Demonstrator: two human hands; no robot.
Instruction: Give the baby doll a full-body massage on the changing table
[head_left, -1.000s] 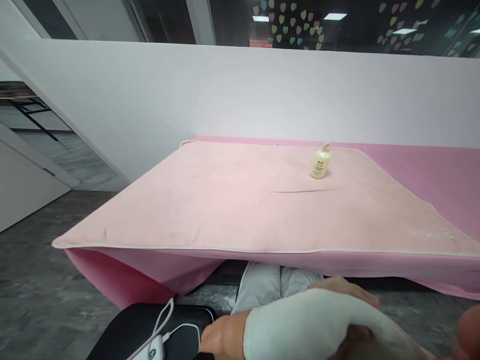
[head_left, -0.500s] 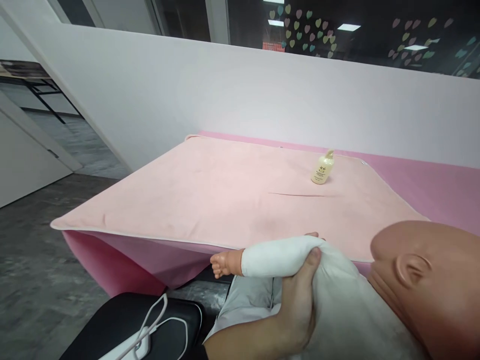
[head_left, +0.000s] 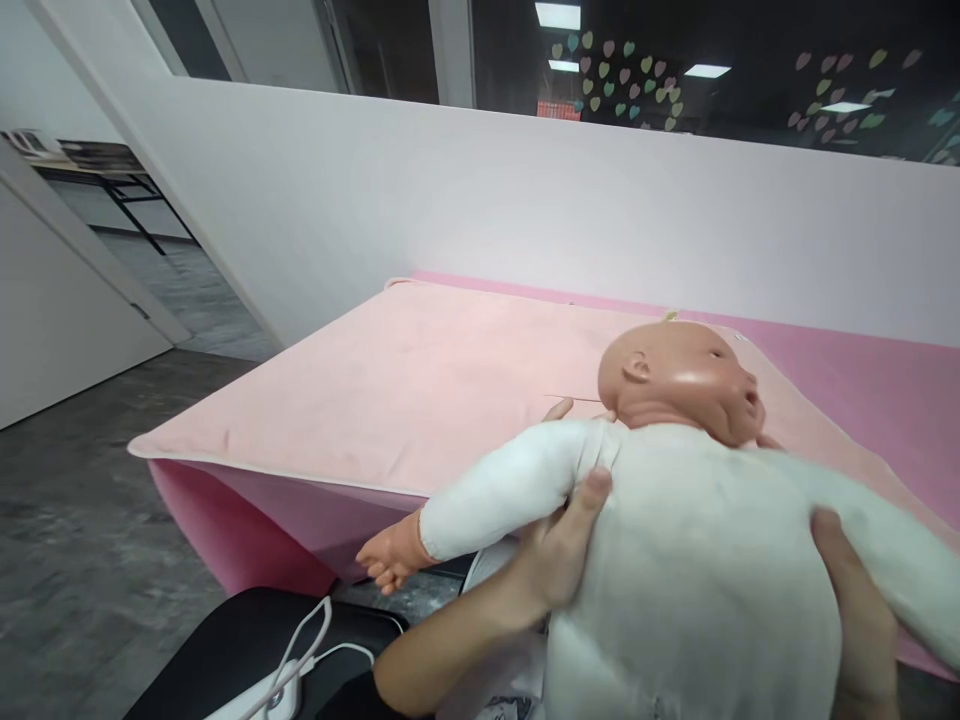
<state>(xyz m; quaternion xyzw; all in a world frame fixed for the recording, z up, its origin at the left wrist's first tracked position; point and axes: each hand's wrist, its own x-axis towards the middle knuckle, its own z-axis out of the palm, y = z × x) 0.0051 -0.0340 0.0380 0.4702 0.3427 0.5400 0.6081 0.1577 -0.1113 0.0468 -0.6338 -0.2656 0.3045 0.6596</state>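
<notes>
A baby doll (head_left: pixel 697 540) with a white cloth body and a bare plastic head faces me, its head turned to the right. My left hand (head_left: pixel 559 545) grips it under the armpit on the left side, thumb on the chest and fingertips showing behind the shoulder. On the other side my right hand (head_left: pixel 855 590) holds the torso below the arm, thumb in front; its other fingers are hidden behind the doll. The doll is held upright before the table's near edge. Its head covers most of a pale yellow bottle (head_left: pixel 670 315), of which only the top shows.
A light pink mat (head_left: pixel 420 390) lies over a pink-covered table (head_left: pixel 862 360) against a white half wall (head_left: pixel 480 190). At the lower left a black seat (head_left: pixel 225 640) carries a white device with a cable (head_left: pixel 277 690). Grey floor (head_left: pixel 67 500) lies to the left.
The doll has swung from lying sideways at the lower right to upright in front of me. My right hand has come into view on its side. The bottle is now mostly covered.
</notes>
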